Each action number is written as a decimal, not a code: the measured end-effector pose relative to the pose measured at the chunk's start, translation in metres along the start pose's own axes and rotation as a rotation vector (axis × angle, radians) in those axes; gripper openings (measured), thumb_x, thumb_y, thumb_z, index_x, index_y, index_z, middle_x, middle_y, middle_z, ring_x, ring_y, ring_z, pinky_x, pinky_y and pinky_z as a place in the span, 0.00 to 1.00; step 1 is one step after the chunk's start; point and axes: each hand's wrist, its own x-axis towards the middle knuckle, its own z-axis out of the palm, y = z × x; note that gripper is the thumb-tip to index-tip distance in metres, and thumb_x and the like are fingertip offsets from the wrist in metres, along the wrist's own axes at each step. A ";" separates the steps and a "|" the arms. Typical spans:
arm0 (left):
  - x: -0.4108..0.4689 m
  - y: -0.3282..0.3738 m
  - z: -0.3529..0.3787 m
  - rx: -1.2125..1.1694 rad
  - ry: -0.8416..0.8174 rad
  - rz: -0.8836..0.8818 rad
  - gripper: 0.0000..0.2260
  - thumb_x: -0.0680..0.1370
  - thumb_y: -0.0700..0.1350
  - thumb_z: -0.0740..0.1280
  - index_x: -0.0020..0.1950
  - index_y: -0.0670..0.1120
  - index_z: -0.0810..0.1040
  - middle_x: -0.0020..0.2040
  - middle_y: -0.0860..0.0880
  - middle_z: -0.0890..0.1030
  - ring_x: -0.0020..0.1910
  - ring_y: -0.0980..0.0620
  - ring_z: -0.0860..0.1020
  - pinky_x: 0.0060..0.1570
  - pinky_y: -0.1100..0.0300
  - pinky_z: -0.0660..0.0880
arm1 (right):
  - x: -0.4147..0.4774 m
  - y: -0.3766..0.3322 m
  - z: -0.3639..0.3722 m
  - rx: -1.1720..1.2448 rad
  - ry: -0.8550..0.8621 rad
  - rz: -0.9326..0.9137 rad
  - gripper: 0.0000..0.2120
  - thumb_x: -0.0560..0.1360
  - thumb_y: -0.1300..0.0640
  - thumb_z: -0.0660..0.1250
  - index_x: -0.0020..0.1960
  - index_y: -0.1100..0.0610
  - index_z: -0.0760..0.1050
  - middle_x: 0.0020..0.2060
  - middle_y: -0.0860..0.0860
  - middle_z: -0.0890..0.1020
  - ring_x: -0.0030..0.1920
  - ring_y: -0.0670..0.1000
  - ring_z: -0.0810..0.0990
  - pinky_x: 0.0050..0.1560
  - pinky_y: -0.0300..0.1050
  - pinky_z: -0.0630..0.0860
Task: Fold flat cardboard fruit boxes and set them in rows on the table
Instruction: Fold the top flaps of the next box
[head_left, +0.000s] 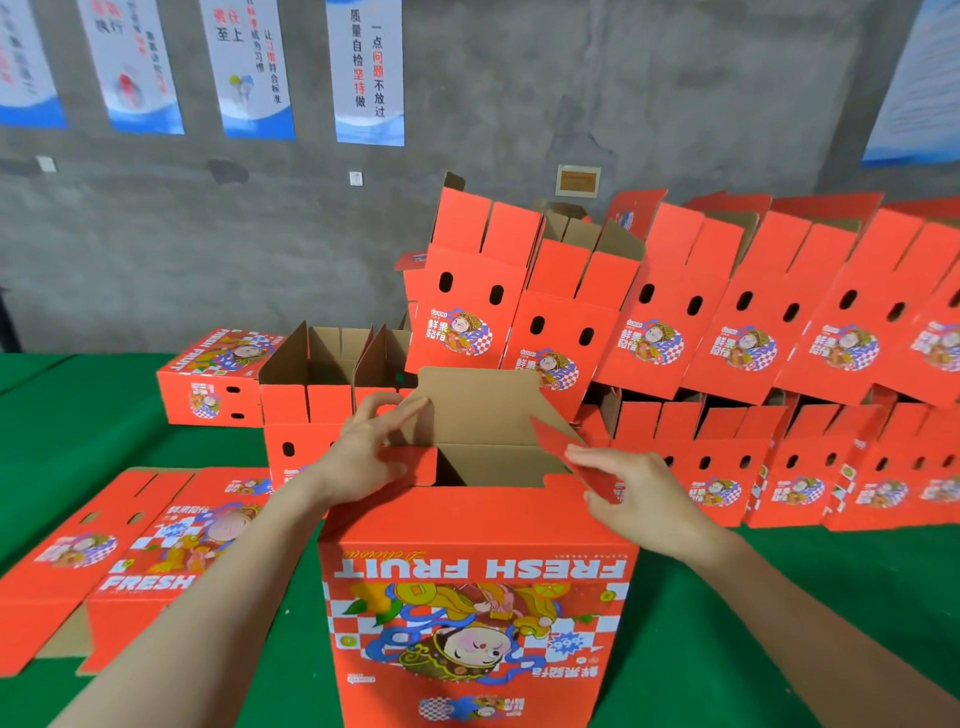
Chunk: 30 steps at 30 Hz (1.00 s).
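Left hand (361, 457) first: my forearm comes up from the lower left, and the hand lies over the near left corner of the open box (478, 597). Its fingers are mostly straight and spread. The index reaches up against the brown back flap (478, 400), and the thumb rests on the red left flap (415, 462). It presses there and closes round nothing.

On the other side my forearm runs in from the lower right. My right hand (639, 493) pinches the red right flap (566, 452) between the thumb underneath and the straight fingers on top. That flap stands tilted over the opening.

The box stands upright on the green table (779, 597) directly in front of me, top open, its "FRESH FRUIT" print upside down to me. Flat boxes (104, 561) lie just left of it. Folded boxes (727, 338) stand stacked in rows behind it and to the right, against the grey wall (519, 104).
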 end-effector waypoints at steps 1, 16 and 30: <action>0.000 0.000 0.000 -0.006 -0.012 -0.003 0.39 0.71 0.31 0.68 0.74 0.57 0.55 0.71 0.48 0.59 0.66 0.42 0.65 0.66 0.45 0.65 | 0.000 0.001 0.001 -0.032 -0.033 -0.025 0.21 0.72 0.64 0.70 0.64 0.52 0.76 0.64 0.44 0.75 0.65 0.40 0.72 0.66 0.38 0.68; -0.011 0.010 0.000 -0.184 0.125 0.010 0.17 0.71 0.24 0.61 0.40 0.45 0.77 0.44 0.47 0.77 0.44 0.54 0.76 0.45 0.75 0.67 | 0.037 -0.004 0.023 0.062 0.104 0.200 0.09 0.77 0.46 0.63 0.51 0.50 0.77 0.42 0.48 0.79 0.44 0.48 0.78 0.46 0.44 0.74; 0.015 0.015 0.006 0.216 -0.287 -0.280 0.41 0.68 0.58 0.74 0.75 0.53 0.59 0.71 0.45 0.65 0.71 0.45 0.63 0.71 0.52 0.61 | 0.068 -0.010 0.023 -0.221 -0.462 0.391 0.38 0.71 0.40 0.69 0.75 0.46 0.57 0.70 0.53 0.64 0.71 0.57 0.60 0.69 0.54 0.62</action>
